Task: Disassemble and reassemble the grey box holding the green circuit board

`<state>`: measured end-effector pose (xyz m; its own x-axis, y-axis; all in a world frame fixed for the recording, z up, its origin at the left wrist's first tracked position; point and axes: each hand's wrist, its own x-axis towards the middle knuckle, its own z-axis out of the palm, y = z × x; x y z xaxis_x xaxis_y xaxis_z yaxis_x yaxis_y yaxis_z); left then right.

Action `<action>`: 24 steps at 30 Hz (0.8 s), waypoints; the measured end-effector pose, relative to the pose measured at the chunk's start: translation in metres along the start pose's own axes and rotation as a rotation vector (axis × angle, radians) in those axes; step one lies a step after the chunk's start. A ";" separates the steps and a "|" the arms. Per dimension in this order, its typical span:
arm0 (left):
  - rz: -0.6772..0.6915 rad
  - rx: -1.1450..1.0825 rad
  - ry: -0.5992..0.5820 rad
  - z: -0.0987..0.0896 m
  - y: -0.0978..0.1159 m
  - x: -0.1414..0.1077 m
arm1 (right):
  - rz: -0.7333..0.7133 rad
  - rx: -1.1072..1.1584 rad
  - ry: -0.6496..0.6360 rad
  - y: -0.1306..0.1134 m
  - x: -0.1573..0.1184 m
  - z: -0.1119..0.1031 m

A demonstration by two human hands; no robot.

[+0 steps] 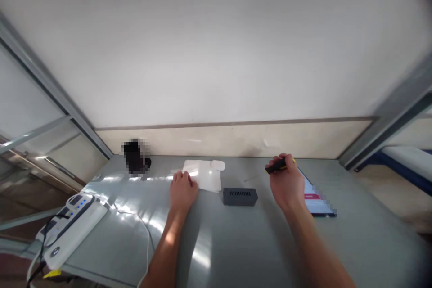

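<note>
My right hand (286,186) is raised over the right part of the table, its fingers wrapped round a screwdriver (277,166) with a black and yellow handle. A thin dark shaft appears to reach from it leftward. My left hand (183,191) rests at the left edge of a flat white plastic bag (209,176). Its fingers are curled together, and whatever they pinch is too small to make out. Between my hands lies a dark grey box (240,197) with a row of slots in its face. Neither hand touches that box.
A white power strip (76,229) with cables lies at the left edge of the grey table (232,247). A white cable (147,234) runs beside my left forearm. A blurred black object (135,157) stands at the back left. A lit tablet-like screen (315,198) lies beyond my right wrist.
</note>
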<state>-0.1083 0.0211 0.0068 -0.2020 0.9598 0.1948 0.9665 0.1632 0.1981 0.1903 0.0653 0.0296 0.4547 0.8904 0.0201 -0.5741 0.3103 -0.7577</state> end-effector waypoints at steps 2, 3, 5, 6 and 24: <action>-0.012 0.012 0.015 0.001 0.001 0.001 | 0.018 0.033 -0.016 -0.003 -0.001 0.001; -0.017 0.016 0.020 0.002 0.001 0.001 | 0.023 0.048 -0.020 -0.006 -0.001 0.001; -0.015 0.016 0.023 0.003 0.001 0.001 | 0.025 0.076 -0.016 -0.010 0.000 0.002; -0.009 0.017 0.025 0.003 0.001 0.001 | 0.024 0.088 -0.012 -0.012 0.000 0.002; 0.223 -0.645 0.086 -0.002 0.035 -0.019 | 0.150 -0.123 -0.389 -0.025 -0.040 0.036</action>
<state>-0.0709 0.0080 0.0116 -0.0464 0.9289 0.3673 0.7044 -0.2302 0.6714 0.1616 0.0340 0.0713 0.0689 0.9891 0.1303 -0.5179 0.1471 -0.8427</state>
